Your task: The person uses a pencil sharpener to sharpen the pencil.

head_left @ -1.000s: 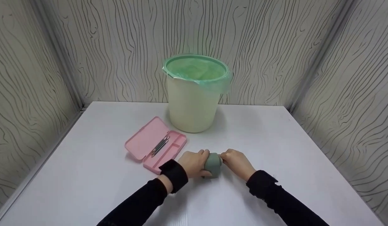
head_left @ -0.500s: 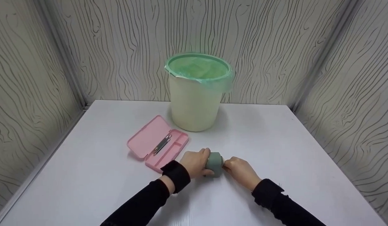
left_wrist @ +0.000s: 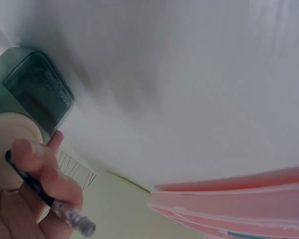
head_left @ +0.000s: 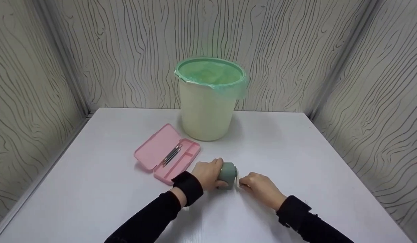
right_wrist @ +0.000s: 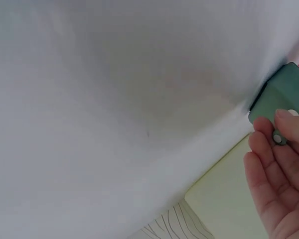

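My left hand (head_left: 207, 175) grips a green pencil sharpener (head_left: 227, 174) on the table. In the left wrist view, its fingers also hold a dark pencil (left_wrist: 37, 186) against the sharpener's round cream face (left_wrist: 12, 137); the pencil's far end is a clear and silver cap with a grey eraser. A see-through shavings drawer shows on the sharpener's side. My right hand (head_left: 260, 187) pinches the small knob (right_wrist: 278, 138) of the crank handle (head_left: 238, 179) on the sharpener's right side. The crank arm points down toward me.
An open pink pencil case (head_left: 157, 148) lies left of the sharpener, with several pencils (head_left: 172, 155) in it. Behind stands a pale bin (head_left: 206, 114) with a green bag liner (head_left: 235, 88). Patterned walls enclose the white table (head_left: 279, 141) at the back and sides.
My right hand has swung the crank knob from the far side down toward me, moving slightly right. My left hand keeps holding the sharpener in about the same place.
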Demonstrator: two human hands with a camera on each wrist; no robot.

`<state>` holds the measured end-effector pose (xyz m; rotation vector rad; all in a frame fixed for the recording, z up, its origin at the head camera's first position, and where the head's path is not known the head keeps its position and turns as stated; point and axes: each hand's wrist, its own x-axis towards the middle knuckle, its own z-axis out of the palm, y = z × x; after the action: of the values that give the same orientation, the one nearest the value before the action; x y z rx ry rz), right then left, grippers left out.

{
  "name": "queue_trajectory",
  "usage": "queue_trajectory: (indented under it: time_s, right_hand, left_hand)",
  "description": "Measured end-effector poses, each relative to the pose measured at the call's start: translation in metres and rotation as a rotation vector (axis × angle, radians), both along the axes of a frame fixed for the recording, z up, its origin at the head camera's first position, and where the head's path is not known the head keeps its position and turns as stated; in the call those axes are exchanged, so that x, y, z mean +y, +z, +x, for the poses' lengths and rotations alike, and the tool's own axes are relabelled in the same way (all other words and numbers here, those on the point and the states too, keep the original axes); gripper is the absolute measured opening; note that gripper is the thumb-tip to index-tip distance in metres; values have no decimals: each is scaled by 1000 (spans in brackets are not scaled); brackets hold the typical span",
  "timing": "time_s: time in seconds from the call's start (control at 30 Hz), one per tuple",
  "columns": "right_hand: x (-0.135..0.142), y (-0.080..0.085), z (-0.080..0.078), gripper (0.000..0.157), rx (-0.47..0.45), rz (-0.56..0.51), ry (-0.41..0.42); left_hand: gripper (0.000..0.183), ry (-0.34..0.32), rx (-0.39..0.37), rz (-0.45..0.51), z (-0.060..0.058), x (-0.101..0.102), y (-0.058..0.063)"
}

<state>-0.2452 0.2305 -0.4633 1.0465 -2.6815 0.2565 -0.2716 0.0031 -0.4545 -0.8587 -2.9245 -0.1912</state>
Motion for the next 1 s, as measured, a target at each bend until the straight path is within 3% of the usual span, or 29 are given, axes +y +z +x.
queue_trajectory:
  time_s: [0.13,0.33,0.73,1.0]
  right_hand:
    - [3,14,3,6,11,-16,20]
    - [4,29,1,5,117,-26,35]
    - [2,35,-4,8,186,39,35]
    - [1,36,-11,8,238,100,29]
  left_hand:
    - [62,-6,-18,0,-2,0,4]
    - [63,-52,56,-23,-4,-1,2]
    - [65,-101,45,-23,-9,-5,-3]
    - [69,-106,30,-72,-12,-4,-2]
